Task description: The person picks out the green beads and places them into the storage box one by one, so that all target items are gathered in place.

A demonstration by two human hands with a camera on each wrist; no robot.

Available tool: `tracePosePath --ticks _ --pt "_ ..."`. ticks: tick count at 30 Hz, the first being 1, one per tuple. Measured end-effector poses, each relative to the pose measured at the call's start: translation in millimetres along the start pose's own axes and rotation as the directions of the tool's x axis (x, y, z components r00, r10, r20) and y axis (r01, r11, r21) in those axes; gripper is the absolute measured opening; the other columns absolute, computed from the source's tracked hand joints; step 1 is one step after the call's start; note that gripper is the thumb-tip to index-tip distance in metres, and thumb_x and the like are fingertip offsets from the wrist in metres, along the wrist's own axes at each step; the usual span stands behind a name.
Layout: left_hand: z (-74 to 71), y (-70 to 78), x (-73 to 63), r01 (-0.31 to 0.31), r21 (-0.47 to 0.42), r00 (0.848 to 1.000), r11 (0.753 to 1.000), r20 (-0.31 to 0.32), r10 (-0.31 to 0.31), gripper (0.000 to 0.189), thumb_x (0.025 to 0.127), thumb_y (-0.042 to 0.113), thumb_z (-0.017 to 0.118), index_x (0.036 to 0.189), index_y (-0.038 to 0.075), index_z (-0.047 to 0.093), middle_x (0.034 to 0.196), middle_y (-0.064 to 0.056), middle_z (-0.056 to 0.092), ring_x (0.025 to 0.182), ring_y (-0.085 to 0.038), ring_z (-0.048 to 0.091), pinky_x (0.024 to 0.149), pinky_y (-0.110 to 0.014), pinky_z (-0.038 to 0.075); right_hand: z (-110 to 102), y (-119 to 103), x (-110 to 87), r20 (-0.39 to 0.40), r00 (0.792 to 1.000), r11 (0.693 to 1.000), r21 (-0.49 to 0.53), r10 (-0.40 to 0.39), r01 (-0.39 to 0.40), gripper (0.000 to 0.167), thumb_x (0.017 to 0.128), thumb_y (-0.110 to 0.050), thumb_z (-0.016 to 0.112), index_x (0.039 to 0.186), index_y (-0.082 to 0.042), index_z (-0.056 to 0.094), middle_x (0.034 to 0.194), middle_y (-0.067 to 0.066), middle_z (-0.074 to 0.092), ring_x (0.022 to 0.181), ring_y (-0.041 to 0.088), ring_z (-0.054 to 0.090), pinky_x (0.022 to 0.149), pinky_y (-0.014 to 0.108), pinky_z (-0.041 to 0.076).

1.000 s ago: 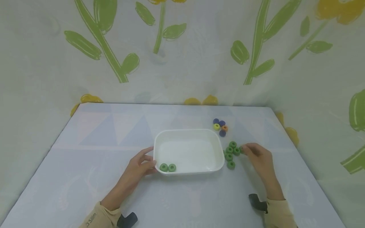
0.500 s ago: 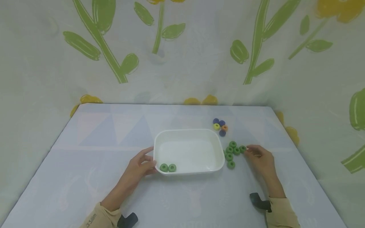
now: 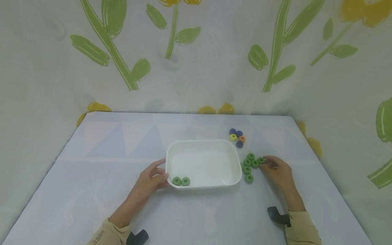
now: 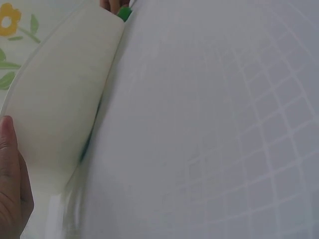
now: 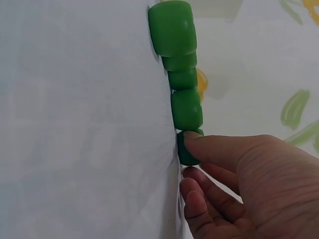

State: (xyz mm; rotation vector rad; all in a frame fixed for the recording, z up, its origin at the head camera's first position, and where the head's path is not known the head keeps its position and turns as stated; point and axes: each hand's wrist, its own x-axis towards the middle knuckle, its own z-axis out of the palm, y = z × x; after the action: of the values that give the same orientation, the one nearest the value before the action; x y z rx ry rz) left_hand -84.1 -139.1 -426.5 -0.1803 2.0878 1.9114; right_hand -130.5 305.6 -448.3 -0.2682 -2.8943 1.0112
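Note:
A white rectangular tray point(image 3: 208, 163) stands mid-table, with two green beads point(image 3: 181, 181) in its front left corner. My left hand point(image 3: 151, 178) holds the tray's left end, the thumb at the rim; the left wrist view shows fingers point(image 4: 9, 164) against its outer wall. Right of the tray lies a cluster of green beads point(image 3: 247, 162), partly hidden by the tray's edge. At the cluster's right end, my right hand point(image 3: 280, 173) pinches one green bead point(image 5: 187, 149) between thumb and index finger. The other fingers curl loosely beneath.
Behind the tray's right corner sits a small group of dark blue, yellow and orange beads point(image 3: 237, 137). The pale table point(image 3: 101, 177) meets a flower-printed curtain point(image 3: 208, 68) at its back edge. Dark wrist mounts point(image 3: 278, 216) stick out from both sleeves.
My right hand has shifted slightly right, uncovering the end bead, then come back a little to the left against it. The left hand and the tray stay in place.

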Motion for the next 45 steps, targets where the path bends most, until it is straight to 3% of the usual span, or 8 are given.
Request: tracePosePath --ticks 10,24,29,35,40,45 --pt "-0.1 1.9 -0.8 0.0 0.012 1.0 1.0 0.016 0.0 0.062 0.095 0.014 0.062 0.153 0.013 0.039 0.109 -0.009 0.058 0.095 -0.016 0.069 0.091 -0.031 0.063 -0.4 2.1 2.8 -0.001 0.999 0.999 -0.035 -0.036 0.036 0.041 0.094 -0.022 0.07 0.13 -0.004 0.061 0.118 0.022 0.068 0.108 0.038 0.065 0.092 0.052 0.056" --pt "0.8 -2.1 -0.2 0.004 -0.005 1.0 1.0 -0.011 -0.004 0.06 0.094 0.012 0.062 0.151 0.015 0.043 0.105 -0.009 0.059 0.093 -0.018 0.07 0.09 -0.033 0.063 -6.9 -5.5 -0.4 0.034 0.999 0.997 -0.071 0.01 -0.008 0.045 0.094 -0.035 0.069 0.124 -0.003 0.064 0.118 0.021 0.069 0.104 0.034 0.064 0.077 0.037 0.057" --pt "0.5 -1.6 0.6 0.01 0.002 1.0 1.0 -0.018 -0.01 0.06 0.094 0.013 0.062 0.151 0.016 0.043 0.104 -0.008 0.06 0.093 -0.018 0.07 0.091 -0.035 0.063 -13.3 -20.0 -4.1 -0.028 0.995 0.991 -0.097 -0.091 0.088 0.038 0.093 -0.028 0.071 0.12 -0.002 0.066 0.114 0.02 0.07 0.097 0.032 0.066 0.067 0.025 0.052" --pt "0.9 0.0 2.4 0.012 0.001 1.0 1.0 -0.007 -0.012 0.061 0.094 0.012 0.062 0.151 0.017 0.042 0.105 -0.007 0.059 0.094 -0.018 0.069 0.092 -0.035 0.063 -15.6 -56.2 -14.8 -0.117 0.968 0.972 -0.098 -0.224 0.213 0.035 0.089 -0.024 0.076 0.117 -0.005 0.068 0.108 0.015 0.072 0.09 0.025 0.065 0.067 0.019 0.049" --pt "0.0 1.8 1.1 0.008 0.004 1.0 1.0 -0.001 -0.008 0.062 0.094 0.012 0.061 0.152 0.015 0.041 0.104 -0.008 0.059 0.092 -0.017 0.069 0.09 -0.033 0.063 -6.1 -95.4 -21.2 -0.104 0.938 0.943 -0.04 -0.332 0.329 0.032 0.087 -0.016 0.078 0.116 -0.005 0.069 0.103 0.013 0.072 0.086 0.023 0.063 0.066 0.019 0.05" --pt "-1.0 1.6 1.2 0.007 -0.005 1.0 1.0 -0.002 -0.007 0.062 0.094 0.011 0.061 0.152 0.015 0.041 0.103 -0.007 0.057 0.092 -0.016 0.068 0.089 -0.031 0.063 18.1 -122.9 -20.1 -0.015 0.895 0.895 0.013 -0.446 0.446 0.028 0.084 -0.013 0.08 0.109 -0.006 0.07 0.099 0.01 0.072 0.08 0.019 0.06 0.065 0.022 0.051"
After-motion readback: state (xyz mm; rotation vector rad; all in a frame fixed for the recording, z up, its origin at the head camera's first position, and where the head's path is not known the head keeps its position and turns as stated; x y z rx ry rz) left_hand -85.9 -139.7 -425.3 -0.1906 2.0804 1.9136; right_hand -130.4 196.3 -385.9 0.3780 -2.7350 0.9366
